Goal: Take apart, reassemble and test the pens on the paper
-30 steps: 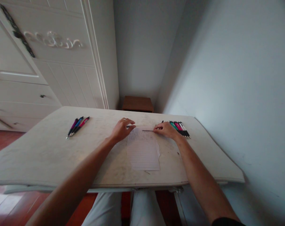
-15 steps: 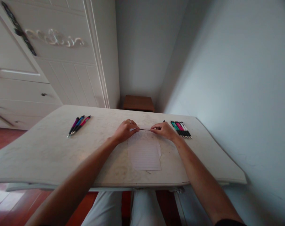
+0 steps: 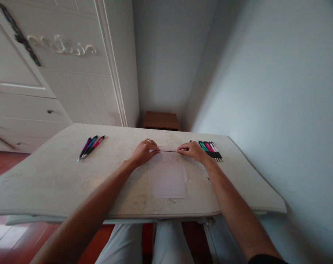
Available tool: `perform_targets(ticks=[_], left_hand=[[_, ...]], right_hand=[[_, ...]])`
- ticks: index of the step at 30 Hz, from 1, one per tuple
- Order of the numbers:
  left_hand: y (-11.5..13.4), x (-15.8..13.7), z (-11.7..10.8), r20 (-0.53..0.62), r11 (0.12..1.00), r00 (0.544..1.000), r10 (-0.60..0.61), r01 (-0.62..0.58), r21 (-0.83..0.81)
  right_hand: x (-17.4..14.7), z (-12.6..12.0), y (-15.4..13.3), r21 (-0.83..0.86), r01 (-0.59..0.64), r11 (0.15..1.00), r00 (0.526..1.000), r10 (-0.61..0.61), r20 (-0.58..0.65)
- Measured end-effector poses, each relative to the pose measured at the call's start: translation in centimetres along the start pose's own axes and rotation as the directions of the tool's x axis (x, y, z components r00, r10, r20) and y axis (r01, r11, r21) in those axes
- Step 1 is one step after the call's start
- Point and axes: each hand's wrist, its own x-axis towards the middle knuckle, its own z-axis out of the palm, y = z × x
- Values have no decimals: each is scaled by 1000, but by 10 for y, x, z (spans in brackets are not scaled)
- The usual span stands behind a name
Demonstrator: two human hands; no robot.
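Observation:
My left hand (image 3: 145, 151) and my right hand (image 3: 191, 150) are near the far end of a lined sheet of paper (image 3: 168, 179). Between them runs a thin dark rod (image 3: 168, 151), about level, much like a pen refill. The fingertips of each hand pinch one end of it. A small black tip (image 3: 190, 141) shows behind my right hand; the rest of that thing is hidden. The paper lies on the white table (image 3: 117, 198), its right edge torn or uneven. To the right of my right hand, several pens (image 3: 210, 151) lie side by side.
On the left of the table lie a purple pen (image 3: 85, 147), a blue pen (image 3: 90, 145) and a red pen (image 3: 97, 145). A white cabinet (image 3: 81, 95) stands at the back left, a wall on the right. Behind the table is a brown wooden piece (image 3: 161, 120).
My hands have drawn slightly apart, the left one moving left, and a longer stretch of the thin rod shows between them. The pens and paper lie as before.

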Motion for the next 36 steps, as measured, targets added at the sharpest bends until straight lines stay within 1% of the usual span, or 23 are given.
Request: perform_targets(ticks=[4,8,14,16,18,20,23,26,28,31,34,36], left_hand=[[-5,0,-5,-21,999,999,-48,49,10],[-9,1,-9,2,998,999,-49,49,29],[-15,0,-8,15,997,998,-61,60,51],[-18,0,-7,30,996,997,-72,70,61],[-20,-1,-6,41,996,997,-69,66,62],[-20,0,-6,27,997,998,-54,52,55],[-17,1,-7,-31,998,998,-49,50,47],[-14,3,-9,-108,996,991,-78,83,39],[-13,3,-11,-157,993,981,-111,116,24],[-11,2,-15,-184,982,965,-186,187,-13],[-6,1,-20,-197,959,939,-282,282,-31],[-2,1,-24,-240,951,921,-308,308,-38]], right_hand=[[-2,-7,3,-69,-26,997,999,25,-29],[-3,-14,5,-150,-82,985,996,75,-52],[-4,-17,5,-256,-139,957,990,136,-26],[-4,-17,6,-264,-141,954,990,142,-15],[-4,-17,8,-238,-132,962,991,130,-26],[-3,-17,8,-195,-111,975,992,98,-76],[-2,-17,6,-137,-84,987,978,55,-203],[-2,-15,0,-89,-92,992,954,63,-292],[-2,-13,-3,-43,-103,994,958,87,-275],[-4,-8,-8,2,-121,993,979,119,-166],[-5,-6,-11,-24,-128,992,988,125,-85],[-5,-5,-12,-52,-120,991,992,118,-54]])
